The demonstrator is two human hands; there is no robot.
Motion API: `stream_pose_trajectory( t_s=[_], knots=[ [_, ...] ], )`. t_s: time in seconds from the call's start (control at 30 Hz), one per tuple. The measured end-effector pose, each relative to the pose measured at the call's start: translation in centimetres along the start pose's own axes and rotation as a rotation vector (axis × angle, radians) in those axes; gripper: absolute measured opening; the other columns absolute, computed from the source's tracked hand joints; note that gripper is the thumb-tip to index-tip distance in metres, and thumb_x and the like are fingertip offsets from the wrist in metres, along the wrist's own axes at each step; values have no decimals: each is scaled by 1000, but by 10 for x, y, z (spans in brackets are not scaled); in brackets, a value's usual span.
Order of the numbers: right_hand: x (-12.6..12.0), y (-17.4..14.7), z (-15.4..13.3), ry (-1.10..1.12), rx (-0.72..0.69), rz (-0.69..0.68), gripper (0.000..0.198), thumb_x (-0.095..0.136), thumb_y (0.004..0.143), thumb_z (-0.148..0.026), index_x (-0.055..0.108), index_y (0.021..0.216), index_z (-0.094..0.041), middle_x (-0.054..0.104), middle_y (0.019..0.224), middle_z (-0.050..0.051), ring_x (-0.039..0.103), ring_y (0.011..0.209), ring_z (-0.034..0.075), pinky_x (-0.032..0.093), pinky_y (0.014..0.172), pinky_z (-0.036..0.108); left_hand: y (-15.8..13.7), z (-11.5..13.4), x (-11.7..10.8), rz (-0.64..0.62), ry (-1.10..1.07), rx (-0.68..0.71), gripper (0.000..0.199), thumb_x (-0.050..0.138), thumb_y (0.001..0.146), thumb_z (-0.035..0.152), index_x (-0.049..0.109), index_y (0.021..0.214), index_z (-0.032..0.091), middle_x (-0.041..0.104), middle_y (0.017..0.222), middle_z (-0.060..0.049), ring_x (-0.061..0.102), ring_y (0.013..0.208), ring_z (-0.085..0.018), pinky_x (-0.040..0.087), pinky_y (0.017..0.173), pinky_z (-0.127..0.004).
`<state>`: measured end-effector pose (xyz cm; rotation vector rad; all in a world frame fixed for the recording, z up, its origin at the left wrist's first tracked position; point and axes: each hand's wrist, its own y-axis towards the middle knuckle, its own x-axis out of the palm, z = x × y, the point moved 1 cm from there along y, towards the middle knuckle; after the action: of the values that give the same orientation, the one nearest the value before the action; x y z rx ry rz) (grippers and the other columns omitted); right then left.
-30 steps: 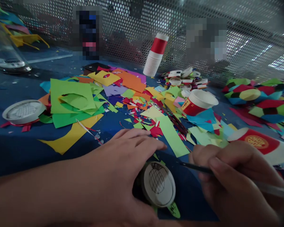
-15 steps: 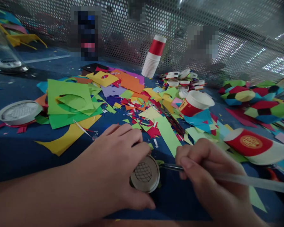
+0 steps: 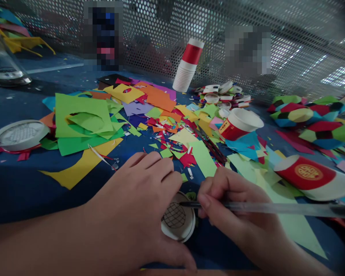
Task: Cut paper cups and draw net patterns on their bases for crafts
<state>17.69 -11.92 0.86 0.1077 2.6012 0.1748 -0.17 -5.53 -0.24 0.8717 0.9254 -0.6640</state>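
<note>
the left hand (image 3: pixel 143 195) curves over the left side of a round paper cup base (image 3: pixel 188 230), its fingers bent at the far side and its thumb reaching along the near side; how firmly they press cannot be told. the cup base lies on the blue desk (image 3: pixel 224 249), in front of the person and between the two hands, its white face up with a crosshatched oval drawn in dark line, partly hidden by the left hand. the fingers of the right hand (image 3: pixel 235 203) pinch a clear-barrelled pen (image 3: pixel 273 208) close to its dark tip, which is at the upper edge of the drawing. a bit of green paper (image 3: pixel 191 196) shows just beside the base. beyond the hands lie a light green sheet (image 3: pixel 87 103), a yellow paper strip (image 3: pixel 83 168) and many coloured scraps; a red and white paper cup (image 3: pixel 316 176) lies on its side near the right hand, and a stack of cups (image 3: pixel 186 71) stands farther back
</note>
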Motion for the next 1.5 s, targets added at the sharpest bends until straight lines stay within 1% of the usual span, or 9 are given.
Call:
stream_pose_trajectory(
  t_s=[0.23, 0.37, 0.6, 0.73, 0.97, 1.13, 1.27, 1.4, 1.5],
  knots=[
    [2, -1, 1, 52, 52, 54, 20, 62, 83, -23, 51, 66, -26, 61, 57, 0, 52, 41, 13, 35, 35, 22, 0, 1, 0, -13, 2, 1, 72, 82, 48, 81, 52, 76, 21, 57, 81, 1, 53, 78, -23, 37, 72, -38],
    [0, -4, 3, 110, 55, 70, 22, 64, 84, -22, 51, 68, -25, 61, 58, -2, 58, 48, 14, 44, 42, 22, 0, 1, 0, 22, 18, 15, 74, 82, 45, 81, 50, 74, 21, 56, 79, 1, 52, 76, -22, 35, 70, -37],
    [1, -9, 12, 144, 1, 23, 23, 62, 86, -16, 49, 69, -25, 59, 59, -4, 50, 50, 10, 39, 45, 18, -1, -1, 4, 25, 7, 21, 75, 82, 45, 82, 47, 75, 22, 53, 79, 2, 50, 76, -21, 34, 72, -37],
    [2, -9, 10, 103, 14, 3, 23, 62, 86, -17, 49, 68, -25, 59, 58, -4, 48, 50, 11, 38, 44, 19, -2, 0, 3, 28, 10, 14, 75, 81, 46, 83, 47, 74, 22, 53, 79, 2, 50, 76, -21, 34, 72, -38],
    [-1, -8, 3, -14, -50, 81, 23, 61, 87, -18, 51, 68, -25, 61, 59, -3, 58, 52, 13, 44, 45, 22, -2, 1, 2, 33, 25, 10, 74, 81, 47, 82, 48, 73, 21, 53, 79, 2, 50, 75, -21, 37, 71, -39],
    [-1, -13, 2, -22, -104, -1, 23, 58, 88, -13, 50, 71, -25, 59, 61, -4, 57, 52, 13, 44, 45, 23, -1, 0, 1, -13, 6, 8, 73, 79, 50, 83, 51, 75, 21, 54, 80, 0, 51, 76, -23, 39, 71, -41],
    [2, -17, 2, -54, -130, 134, 22, 60, 89, -12, 50, 73, -26, 57, 63, -5, 59, 56, 12, 42, 47, 23, -2, 2, 0, -10, 1, -3, 72, 81, 49, 81, 52, 75, 21, 55, 80, -1, 53, 77, -25, 40, 72, -42],
    [8, -22, 5, -39, -171, 138, 21, 57, 91, -13, 48, 77, -27, 51, 64, -7, 51, 54, 10, 37, 47, 24, -3, 4, 0, 6, 28, 8, 72, 82, 49, 80, 52, 77, 21, 56, 82, -1, 53, 79, -26, 41, 74, -43],
    [10, -25, 6, -78, -168, 167, 22, 56, 91, -12, 48, 78, -27, 51, 65, -7, 54, 58, 11, 37, 50, 25, -3, 3, 0, 3, 30, 12, 74, 80, 49, 83, 52, 78, 21, 57, 83, -2, 54, 80, -25, 41, 74, -42]
  ],
)
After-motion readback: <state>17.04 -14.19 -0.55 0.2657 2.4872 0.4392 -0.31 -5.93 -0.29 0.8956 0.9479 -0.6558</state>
